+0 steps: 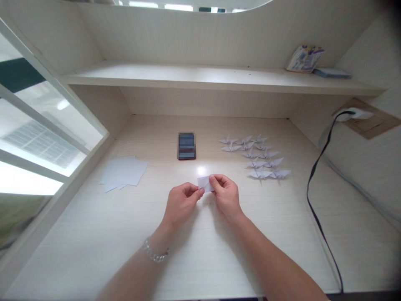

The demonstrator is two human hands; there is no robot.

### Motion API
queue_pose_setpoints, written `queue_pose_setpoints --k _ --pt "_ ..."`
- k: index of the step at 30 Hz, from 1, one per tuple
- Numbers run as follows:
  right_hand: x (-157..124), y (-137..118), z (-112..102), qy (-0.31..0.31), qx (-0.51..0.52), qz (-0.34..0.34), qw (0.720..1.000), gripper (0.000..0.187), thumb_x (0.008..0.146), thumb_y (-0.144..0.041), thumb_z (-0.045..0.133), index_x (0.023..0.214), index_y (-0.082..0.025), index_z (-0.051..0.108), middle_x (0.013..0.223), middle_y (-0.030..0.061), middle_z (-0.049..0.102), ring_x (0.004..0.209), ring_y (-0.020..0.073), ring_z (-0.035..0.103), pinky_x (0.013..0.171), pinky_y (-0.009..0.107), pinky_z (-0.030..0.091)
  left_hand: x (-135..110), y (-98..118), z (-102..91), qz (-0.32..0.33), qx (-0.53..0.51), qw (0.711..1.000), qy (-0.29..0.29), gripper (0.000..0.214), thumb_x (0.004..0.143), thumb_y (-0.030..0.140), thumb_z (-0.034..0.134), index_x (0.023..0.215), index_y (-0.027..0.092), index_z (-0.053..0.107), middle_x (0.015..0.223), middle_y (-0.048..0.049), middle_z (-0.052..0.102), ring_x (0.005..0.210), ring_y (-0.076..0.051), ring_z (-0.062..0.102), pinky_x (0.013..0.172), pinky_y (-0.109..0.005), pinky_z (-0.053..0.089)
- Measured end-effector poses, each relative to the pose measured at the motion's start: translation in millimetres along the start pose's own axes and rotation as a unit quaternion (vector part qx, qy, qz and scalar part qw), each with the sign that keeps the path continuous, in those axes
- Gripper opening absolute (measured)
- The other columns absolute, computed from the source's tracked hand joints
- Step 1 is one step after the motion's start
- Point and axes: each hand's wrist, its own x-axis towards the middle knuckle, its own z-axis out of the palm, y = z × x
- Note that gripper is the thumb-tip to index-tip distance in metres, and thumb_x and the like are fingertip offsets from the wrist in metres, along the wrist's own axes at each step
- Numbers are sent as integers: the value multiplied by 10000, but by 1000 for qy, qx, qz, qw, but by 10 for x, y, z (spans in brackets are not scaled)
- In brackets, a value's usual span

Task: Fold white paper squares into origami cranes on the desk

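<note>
A small folded piece of white paper [204,182] is held just above the pale desk [94,234], near its middle. My left hand [181,205] pinches its left edge with thumb and fingers closed. My right hand [225,194] pinches its right side, fingers curled over the top. A beaded bracelet [154,253] sits on my left wrist. Several finished white paper cranes [257,156] lie in rows to the right of my hands. A loose stack of white paper sheets [123,172] lies to the left.
A dark phone [186,146] lies flat behind my hands. A black cable [316,184] runs from a wall socket [355,113] down the desk's right side. A shelf [188,77] above holds a booklet [304,58]. A window frame [46,125] borders the left.
</note>
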Motion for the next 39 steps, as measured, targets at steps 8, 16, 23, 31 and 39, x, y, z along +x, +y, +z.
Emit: queue_pose_setpoints --k 8,16,23,31,39 --pt "-22 -9 -1 1 -21 -16 1000 199 691 -333 716 767 -154 674 690 12 652 586 109 542 566 236 420 37 -25 -14 -6 -46 999 -5 202 725 357 651 745 156 658 710 -42 667 666 -156 593 627 -242 444" --pt "-26 -37 12 0 -25 -9 1000 197 684 -330 714 763 -153 679 699 23 666 606 124 566 581 247 439 49 -32 -6 -6 -85 996 8 193 713 333 666 686 146 628 661 -22 625 624 -130 547 589 -221 414" --pt "-60 -58 37 -17 -43 4 999 180 672 -318 719 735 -153 682 675 20 667 588 123 565 567 244 441 50 -48 -9 -10 -89 996 30 230 714 338 670 624 147 578 590 16 544 573 -98 469 548 -205 359" --pt "-61 -83 42 -23 -43 22 999 172 668 -303 721 717 -145 676 646 15 655 561 118 548 540 238 426 56 -25 -11 -16 -105 994 21 202 724 326 665 670 140 607 620 -2 587 597 -107 504 569 -211 380" --pt "-69 -50 52 -35 -44 33 998 181 675 -318 715 732 -149 681 669 26 667 589 133 566 563 250 434 78 -90 -16 -32 -134 990 43 241 737 355 647 637 141 600 585 2 567 582 -103 493 567 -208 390"
